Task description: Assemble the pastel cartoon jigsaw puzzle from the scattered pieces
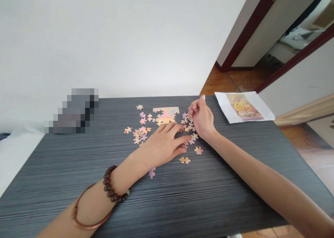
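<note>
My left hand reaches over the jigsaw pieces with its fingers spread, palm down, and hides what lies under it. Just beyond its fingertips is a partly joined jigsaw puzzle, with a pink top and a yellow face with blue eyes. My right hand rests on its side by the right cluster of pieces, fingers curled in and thumb raised; no piece shows in it. Loose jigsaw pieces lie in a heap to the left. Near my right wrist are a single piece and a yellowish joined pair.
A printed reference picture on white paper lies at the table's right rear. A blurred dark object stands at the left rear. The dark wood-grain table meets a white wall behind; a doorway opens at the right.
</note>
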{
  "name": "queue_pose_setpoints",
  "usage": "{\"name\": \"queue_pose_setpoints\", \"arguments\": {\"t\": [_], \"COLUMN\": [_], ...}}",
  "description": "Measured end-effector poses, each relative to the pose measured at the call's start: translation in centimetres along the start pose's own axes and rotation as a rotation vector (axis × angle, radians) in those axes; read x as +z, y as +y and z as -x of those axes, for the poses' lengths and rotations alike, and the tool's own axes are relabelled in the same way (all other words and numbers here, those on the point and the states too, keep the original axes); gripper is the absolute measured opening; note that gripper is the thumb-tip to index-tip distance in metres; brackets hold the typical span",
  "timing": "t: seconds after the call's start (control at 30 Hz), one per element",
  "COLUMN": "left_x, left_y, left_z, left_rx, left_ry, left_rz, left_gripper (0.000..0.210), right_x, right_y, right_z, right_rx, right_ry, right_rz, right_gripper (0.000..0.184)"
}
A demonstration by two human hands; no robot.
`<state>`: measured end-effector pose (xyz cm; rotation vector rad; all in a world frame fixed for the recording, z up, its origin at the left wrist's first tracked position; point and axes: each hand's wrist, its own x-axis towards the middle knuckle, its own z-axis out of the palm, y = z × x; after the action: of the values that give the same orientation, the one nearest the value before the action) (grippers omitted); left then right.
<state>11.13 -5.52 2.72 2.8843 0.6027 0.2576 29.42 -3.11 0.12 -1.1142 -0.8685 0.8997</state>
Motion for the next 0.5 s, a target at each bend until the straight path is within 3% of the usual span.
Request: {"name": "queue_pose_setpoints", "arguments": {"t": [0.07,0.27,0.5], "left_x": [0.1,-0.2,0.2], "left_y": [0.0,-0.2,-0.3], "left_z": [0.0,0.1,-0.1], "left_rx": [0.003,0.011,0.09], "left_ry": [0.01,0.021,0.085], "left_rz": [-0.002,0.02,0.011], "left_gripper": [0.034,0.031,0.029], "right_x": [-0.2,-0.5,-1.0], "right_y": [-0.6,-2.5,-3.4], "right_z": [-0.4,-1.0,-1.5], "right_rx": [0.071,0.258,0.319], "right_ry": [-0.049,-0.003,0.013], "right_rz": [-0.109,-0.343,-0.407], "right_gripper": [0.051,0.037,0.03]}}
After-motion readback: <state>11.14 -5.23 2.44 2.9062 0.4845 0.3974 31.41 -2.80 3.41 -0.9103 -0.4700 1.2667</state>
